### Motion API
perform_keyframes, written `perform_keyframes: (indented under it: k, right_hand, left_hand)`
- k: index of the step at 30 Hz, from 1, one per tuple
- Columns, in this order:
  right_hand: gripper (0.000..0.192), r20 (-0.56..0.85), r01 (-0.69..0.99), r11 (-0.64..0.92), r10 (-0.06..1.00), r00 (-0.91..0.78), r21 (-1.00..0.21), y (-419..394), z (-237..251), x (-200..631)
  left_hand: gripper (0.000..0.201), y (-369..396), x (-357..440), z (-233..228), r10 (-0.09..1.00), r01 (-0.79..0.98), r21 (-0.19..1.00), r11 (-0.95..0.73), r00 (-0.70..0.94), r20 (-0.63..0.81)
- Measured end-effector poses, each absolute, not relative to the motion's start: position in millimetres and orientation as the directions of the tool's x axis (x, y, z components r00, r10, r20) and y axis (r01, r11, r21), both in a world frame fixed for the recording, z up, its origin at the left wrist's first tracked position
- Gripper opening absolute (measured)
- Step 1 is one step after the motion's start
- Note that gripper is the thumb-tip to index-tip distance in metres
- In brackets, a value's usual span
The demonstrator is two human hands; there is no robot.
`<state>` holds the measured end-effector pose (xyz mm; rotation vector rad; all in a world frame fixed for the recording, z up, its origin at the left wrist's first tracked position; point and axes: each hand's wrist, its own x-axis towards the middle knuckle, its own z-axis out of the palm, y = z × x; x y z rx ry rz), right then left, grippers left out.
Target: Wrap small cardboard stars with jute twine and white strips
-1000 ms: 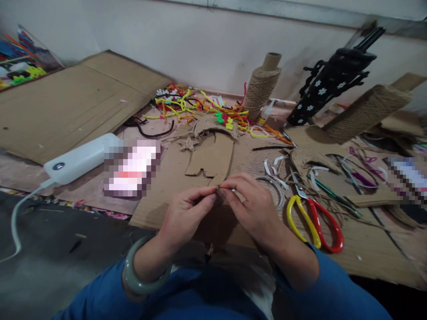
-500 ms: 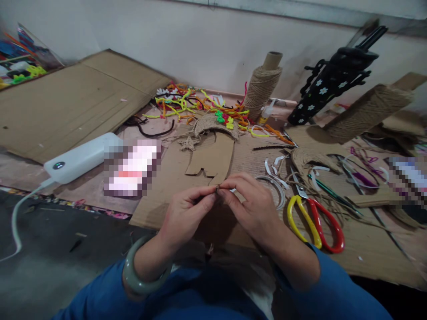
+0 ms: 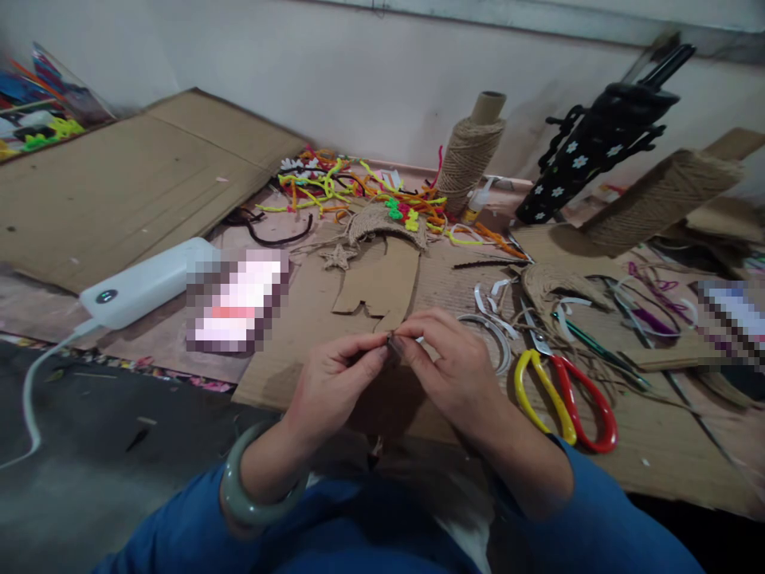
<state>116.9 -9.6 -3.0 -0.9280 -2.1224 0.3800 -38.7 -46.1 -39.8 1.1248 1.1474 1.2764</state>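
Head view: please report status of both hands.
Left hand and right hand together pinching small dark item, identity unclear. Notched cardboard piece just beyond. Scissors right of right hand, not blocking.

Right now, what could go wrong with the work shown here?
The left hand and right hand pinch a small dark piece by the fingertips; it might slip away. The scissors lie close beside the right forearm, which could bump them. Their blades point toward the twine-wrapped crescent, so careless lifting might snag its twine.
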Motion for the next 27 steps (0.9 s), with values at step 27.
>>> perform_keyframes:
  k: [27]
  right_hand:
    - [0.013,0.488,0.509,0.667,0.745,-0.454,-0.544,-9.4,-2.6,117.8]
  left_hand:
    - [0.016,-45.7,-38.1,-42.9,0.999,-0.135,0.991,-0.022,-0.032,0.018]
